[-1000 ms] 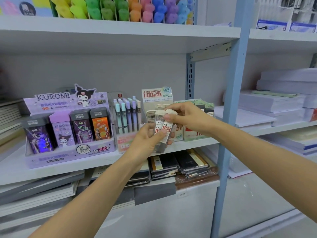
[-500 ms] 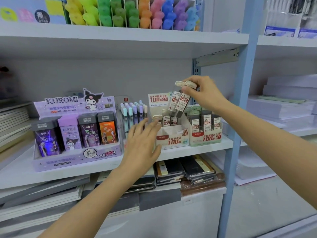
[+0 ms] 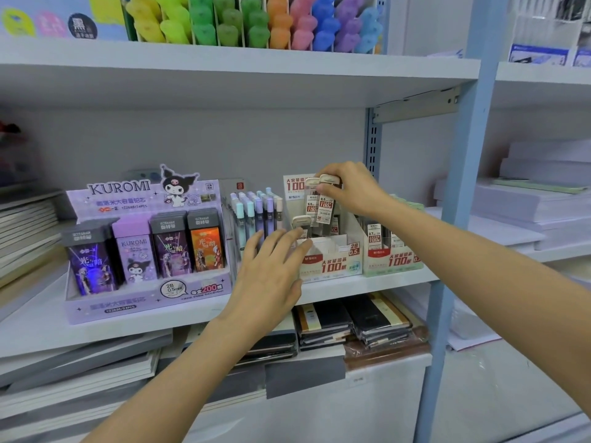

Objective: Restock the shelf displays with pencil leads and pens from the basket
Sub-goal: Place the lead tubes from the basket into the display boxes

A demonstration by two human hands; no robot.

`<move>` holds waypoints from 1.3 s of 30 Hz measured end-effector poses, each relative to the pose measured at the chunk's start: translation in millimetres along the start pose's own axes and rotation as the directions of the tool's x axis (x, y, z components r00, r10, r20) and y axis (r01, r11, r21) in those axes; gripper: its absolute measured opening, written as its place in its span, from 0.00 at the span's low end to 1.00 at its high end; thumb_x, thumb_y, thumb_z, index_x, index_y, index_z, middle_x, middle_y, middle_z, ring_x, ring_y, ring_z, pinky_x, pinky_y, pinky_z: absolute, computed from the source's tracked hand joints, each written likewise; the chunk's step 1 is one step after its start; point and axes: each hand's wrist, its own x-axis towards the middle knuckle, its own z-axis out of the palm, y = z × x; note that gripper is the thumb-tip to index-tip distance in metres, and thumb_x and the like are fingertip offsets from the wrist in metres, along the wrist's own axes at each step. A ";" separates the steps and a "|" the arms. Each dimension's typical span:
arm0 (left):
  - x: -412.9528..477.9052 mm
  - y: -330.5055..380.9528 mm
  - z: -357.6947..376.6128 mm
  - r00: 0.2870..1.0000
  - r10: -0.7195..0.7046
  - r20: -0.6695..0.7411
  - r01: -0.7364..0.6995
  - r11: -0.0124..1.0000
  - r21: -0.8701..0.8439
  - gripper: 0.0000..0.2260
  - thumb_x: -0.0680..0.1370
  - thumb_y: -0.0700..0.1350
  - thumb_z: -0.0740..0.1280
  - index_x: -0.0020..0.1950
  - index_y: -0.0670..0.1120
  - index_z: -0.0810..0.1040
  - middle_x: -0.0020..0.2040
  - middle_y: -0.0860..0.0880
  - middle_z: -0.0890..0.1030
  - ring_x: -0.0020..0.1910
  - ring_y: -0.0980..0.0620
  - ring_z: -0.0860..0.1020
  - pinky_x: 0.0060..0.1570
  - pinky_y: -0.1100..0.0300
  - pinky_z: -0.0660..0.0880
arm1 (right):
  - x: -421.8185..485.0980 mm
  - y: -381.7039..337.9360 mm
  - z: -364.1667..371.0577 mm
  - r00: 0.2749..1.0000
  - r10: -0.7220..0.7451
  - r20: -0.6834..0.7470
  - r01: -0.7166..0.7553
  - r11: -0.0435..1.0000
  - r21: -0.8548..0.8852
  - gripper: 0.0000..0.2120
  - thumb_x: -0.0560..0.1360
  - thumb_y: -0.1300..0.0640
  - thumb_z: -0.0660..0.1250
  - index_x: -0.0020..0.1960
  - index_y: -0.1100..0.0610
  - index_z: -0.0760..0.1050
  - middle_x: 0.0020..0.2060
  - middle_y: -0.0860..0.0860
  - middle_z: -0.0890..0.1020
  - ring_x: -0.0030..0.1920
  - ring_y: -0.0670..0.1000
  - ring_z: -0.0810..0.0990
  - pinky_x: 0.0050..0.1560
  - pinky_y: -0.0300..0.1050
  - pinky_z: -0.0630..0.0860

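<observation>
My right hand (image 3: 350, 190) pinches two clear pencil lead tubes (image 3: 323, 206) by their cream caps, holding them upright just above the white and red 0.5 lead display box (image 3: 332, 260) on the middle shelf. Another capped tube (image 3: 300, 223) stands in that box at its left. My left hand (image 3: 271, 270) is open, fingers spread, its fingertips touching the box's left front corner. A second box of 0.7 leads (image 3: 391, 257) stands to the right. The basket is out of view.
A purple Kuromi lead display (image 3: 144, 251) stands at the left, with a rack of pastel mechanical pencils (image 3: 256, 215) beside it. Coloured markers (image 3: 256, 20) fill the shelf above. Notebooks (image 3: 351, 321) lie on the shelf below. A blue upright (image 3: 460, 187) borders paper stacks (image 3: 537, 199).
My right hand has lowered the two tubes from above the display down toward the 0.5 box. My left hand let go of them earlier and now rests at the box's front.
</observation>
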 end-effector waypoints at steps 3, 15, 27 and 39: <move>-0.1 -0.7 0.7 1.000 -0.001 -0.008 0.001 1.000 -0.007 0.27 0.79 0.50 0.60 0.78 0.52 0.58 0.78 0.50 0.57 0.76 0.49 0.56 0.75 0.47 0.46 | 4.8 2.7 -0.4 1.000 0.006 0.027 -0.006 1.000 0.023 0.14 0.78 0.57 0.67 0.63 0.56 0.77 0.53 0.52 0.83 0.47 0.47 0.80 0.41 0.36 0.73; 1.1 0.0 1.7 1.000 -0.011 -0.002 0.011 1.000 -0.017 0.27 0.79 0.50 0.61 0.77 0.52 0.59 0.78 0.51 0.58 0.75 0.50 0.57 0.74 0.48 0.48 | 4.1 14.5 -7.2 0.998 -0.032 0.046 0.024 0.984 0.178 0.13 0.77 0.56 0.68 0.61 0.52 0.78 0.47 0.40 0.79 0.43 0.36 0.78 0.34 0.25 0.72; 18.8 -7.2 1.7 1.000 -0.002 -0.010 0.001 0.999 -0.045 0.25 0.80 0.53 0.60 0.76 0.53 0.60 0.80 0.48 0.52 0.77 0.48 0.53 0.74 0.50 0.50 | -0.5 11.8 -11.2 0.989 -0.119 0.088 0.093 0.961 0.259 0.08 0.75 0.52 0.70 0.54 0.49 0.81 0.49 0.43 0.82 0.47 0.46 0.82 0.38 0.36 0.80; 22.4 -10.9 4.5 1.000 -0.001 -0.014 0.001 1.000 0.003 0.24 0.80 0.54 0.59 0.75 0.53 0.64 0.80 0.47 0.54 0.79 0.45 0.46 0.75 0.49 0.45 | 6.8 12.3 -1.7 0.983 -0.135 0.128 0.113 0.980 0.166 0.10 0.75 0.57 0.71 0.55 0.55 0.81 0.45 0.46 0.81 0.39 0.37 0.80 0.37 0.28 0.75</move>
